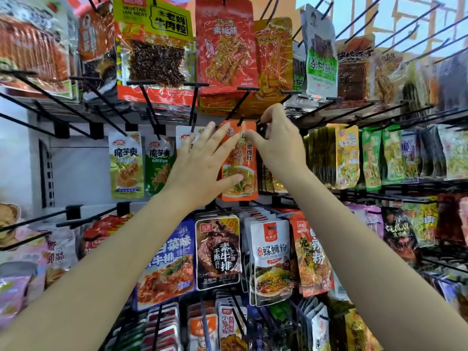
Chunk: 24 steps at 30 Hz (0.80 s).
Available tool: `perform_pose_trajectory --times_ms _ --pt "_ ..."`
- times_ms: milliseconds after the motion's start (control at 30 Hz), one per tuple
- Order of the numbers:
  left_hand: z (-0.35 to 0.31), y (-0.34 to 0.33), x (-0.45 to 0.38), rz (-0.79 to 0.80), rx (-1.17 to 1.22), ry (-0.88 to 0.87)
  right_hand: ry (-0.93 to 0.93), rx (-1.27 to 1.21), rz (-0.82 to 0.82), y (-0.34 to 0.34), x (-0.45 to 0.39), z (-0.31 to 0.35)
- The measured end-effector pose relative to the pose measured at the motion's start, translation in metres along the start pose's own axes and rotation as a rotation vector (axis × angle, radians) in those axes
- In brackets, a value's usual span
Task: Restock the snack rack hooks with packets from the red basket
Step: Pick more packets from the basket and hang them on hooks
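Head-worn camera faces the snack rack [379, 188] close up, tilted slightly upward, at arm's reach.

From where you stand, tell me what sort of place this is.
Most likely a shop's snack aisle. Rows of black wire hooks jut from a display rack, each hung with sealed, printed snack packets, many in stacks of the same kind. Both hands are at an orange packet on one hook, which fits restocking.

Top row: the yellow-green packet [152, 44] reads "VEGETARIAN MEAT" and "老妈牛肉粒". Middle row: two green packets [125, 164] [160, 165] each read "魔芋爽". Lower row: the black packet [217, 252] reads "手撕素牛排", with "10%" on its yellow corner; the white packet [272, 259] reads "螺蛳粉"; the blue packet [167, 264] reads "牛排". Other print is too blurred to read.
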<state>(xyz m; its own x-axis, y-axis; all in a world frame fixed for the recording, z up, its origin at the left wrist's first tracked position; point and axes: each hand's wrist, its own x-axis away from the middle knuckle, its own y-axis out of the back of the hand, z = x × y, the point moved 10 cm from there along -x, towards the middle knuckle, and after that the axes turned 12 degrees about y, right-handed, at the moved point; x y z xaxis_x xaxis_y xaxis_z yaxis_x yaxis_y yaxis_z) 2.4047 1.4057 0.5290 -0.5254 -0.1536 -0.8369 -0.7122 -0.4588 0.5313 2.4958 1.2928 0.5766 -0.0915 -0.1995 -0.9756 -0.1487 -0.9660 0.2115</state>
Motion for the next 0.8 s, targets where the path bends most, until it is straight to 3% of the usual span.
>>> perform_pose_trajectory --times_ms 133,333,567,633,800 --pt "-0.008 -0.009 -0.001 0.028 -0.093 -0.025 0.208 0.312 -0.145 0.027 0.027 0.0" --pt "-0.009 -0.025 -0.011 0.122 -0.176 0.023 0.134 0.173 0.217 -0.015 0.044 -0.035" --pt "-0.005 -0.031 -0.013 0.202 -0.159 0.069 0.128 0.158 0.304 -0.023 0.041 -0.04" --pt "-0.009 -0.021 -0.007 0.146 -0.072 0.073 0.142 0.14 0.257 -0.011 0.045 -0.039" --pt "-0.069 0.022 0.041 -0.224 0.354 -0.088 0.211 0.017 0.033 0.058 0.085 -0.023"
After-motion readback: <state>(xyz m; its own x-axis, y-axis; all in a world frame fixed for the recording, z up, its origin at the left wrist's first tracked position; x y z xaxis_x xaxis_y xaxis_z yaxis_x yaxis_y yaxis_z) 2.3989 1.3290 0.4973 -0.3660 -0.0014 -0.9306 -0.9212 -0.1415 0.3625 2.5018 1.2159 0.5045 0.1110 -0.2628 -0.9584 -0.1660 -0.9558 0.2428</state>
